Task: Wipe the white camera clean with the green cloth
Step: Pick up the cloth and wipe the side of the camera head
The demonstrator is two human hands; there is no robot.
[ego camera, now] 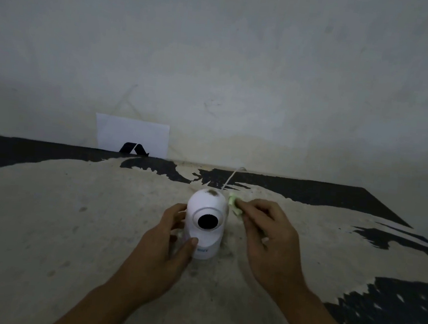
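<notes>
Left hand (165, 248) has its grip wrapped round the white camera's (205, 222) base; right hand (266, 234) pinches the green cloth (233, 203), just beside the camera's dome.

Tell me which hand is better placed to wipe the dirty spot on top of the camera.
Right hand: it holds the green cloth beside the camera; the left hand steadies its base.
</notes>
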